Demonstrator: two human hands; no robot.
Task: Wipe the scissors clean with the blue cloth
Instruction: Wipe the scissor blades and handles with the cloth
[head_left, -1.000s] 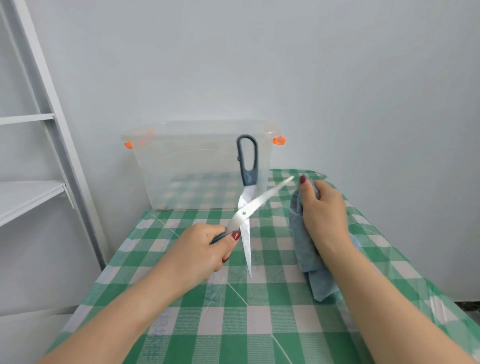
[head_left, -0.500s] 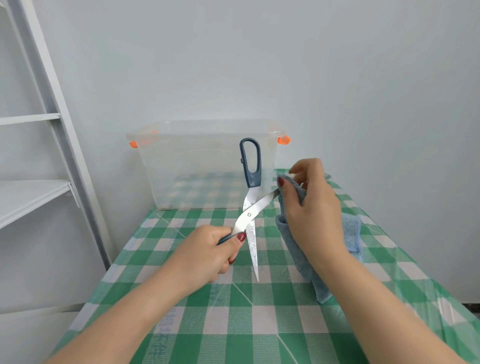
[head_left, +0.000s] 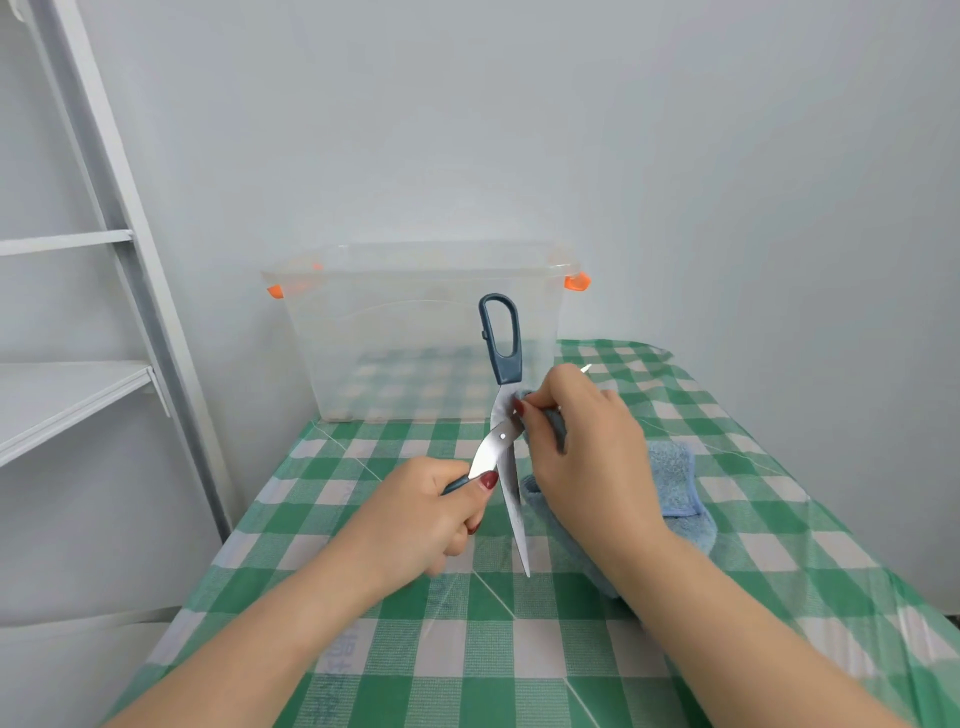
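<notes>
— Where are the scissors (head_left: 501, 436)?
— Up over the middle of the table (head_left: 810, 561), blades splayed wide. Left hand (head_left: 415, 514) is curled tight round the lower handle.
— And the right hand (head_left: 587, 452)?
— Pinching the blue cloth (head_left: 675, 488) round one blade, just beside the pivot; the rest trails onto the checked tablecloth (head_left: 519, 670).
— Any writing?
— Faint print (head_left: 337, 670) near the front edge. Can't read it.

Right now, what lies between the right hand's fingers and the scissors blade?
The blue cloth: the right hand pinches it around one blade of the scissors, as the head view shows.
</notes>
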